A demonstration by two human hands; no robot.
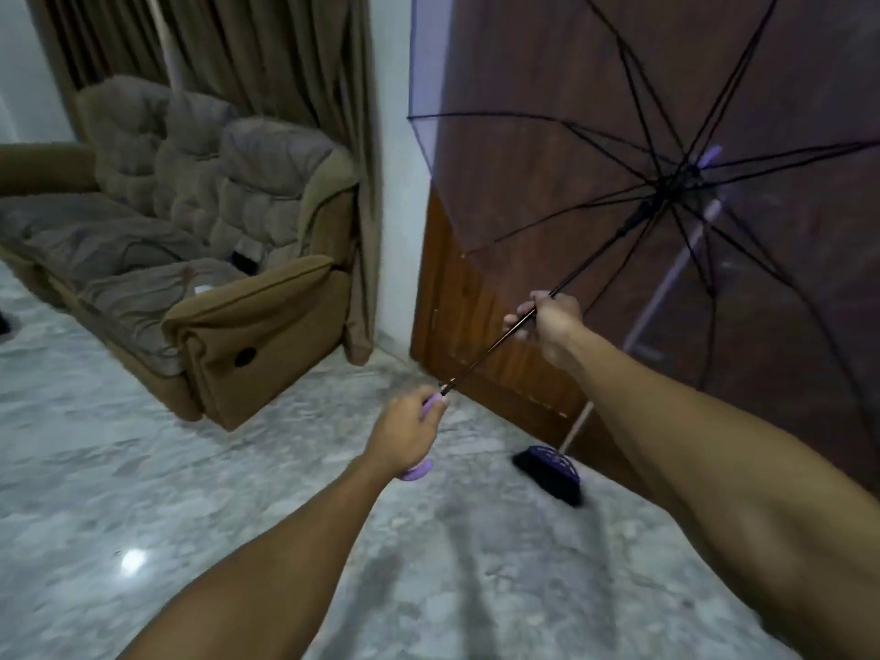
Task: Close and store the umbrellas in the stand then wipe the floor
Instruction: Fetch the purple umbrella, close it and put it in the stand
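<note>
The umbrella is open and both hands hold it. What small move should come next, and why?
Probably the right hand should slide up the shaft toward the runner and pull it down. The canopy is fully spread, its ribs out, the left hand already steadies the purple handle, and the right hand grips well below the runner.

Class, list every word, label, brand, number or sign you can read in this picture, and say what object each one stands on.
None can be read. The umbrella, its purple handle, the broom, the sofa and the wooden door show no legible text.
</note>
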